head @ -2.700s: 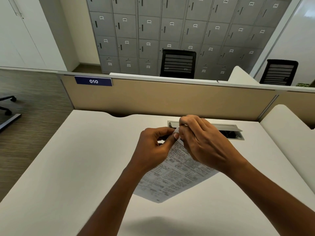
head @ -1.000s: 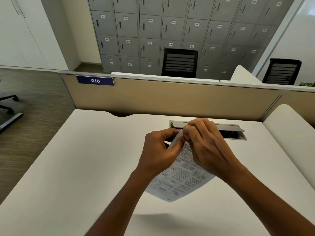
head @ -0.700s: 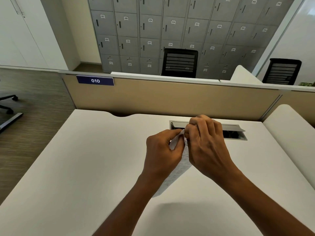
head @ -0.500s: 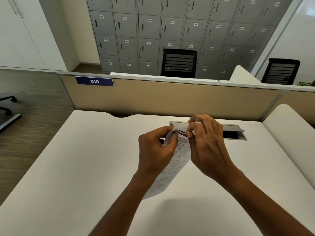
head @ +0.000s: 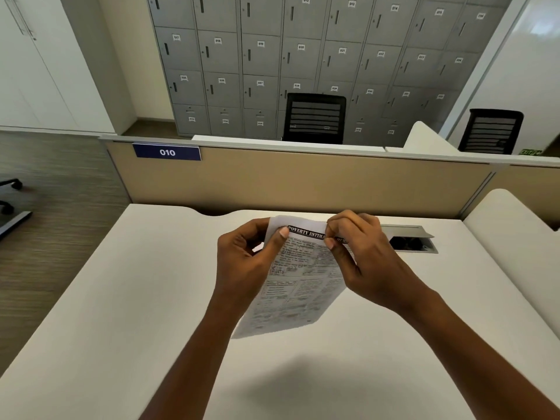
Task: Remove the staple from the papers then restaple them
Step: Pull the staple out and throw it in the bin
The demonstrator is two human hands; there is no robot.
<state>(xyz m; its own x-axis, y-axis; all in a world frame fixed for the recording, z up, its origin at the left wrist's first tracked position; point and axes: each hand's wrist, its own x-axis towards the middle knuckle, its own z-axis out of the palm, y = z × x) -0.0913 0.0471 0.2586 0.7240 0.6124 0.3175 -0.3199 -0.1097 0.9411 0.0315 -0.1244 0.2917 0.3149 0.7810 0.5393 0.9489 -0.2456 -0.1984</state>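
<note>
The printed papers (head: 295,286) hang in the air above the white desk (head: 121,313), printed side facing me, with a black headline band along the top. My left hand (head: 242,262) pinches the top left corner, thumb on the front. My right hand (head: 363,256) pinches the top edge at the right, thumb and forefinger closed on the headline band. The staple is too small to make out. No stapler is in view.
A grey cable hatch (head: 409,237) with its lid raised sits in the desk behind my right hand. A beige partition (head: 303,183) with a blue "010" label (head: 167,152) bounds the desk's far edge. Another white desk (head: 515,231) adjoins on the right.
The papers were turned from edge-on to face me, and the headline now shows. Both hands moved apart along the top edge, the left toward the left corner.
</note>
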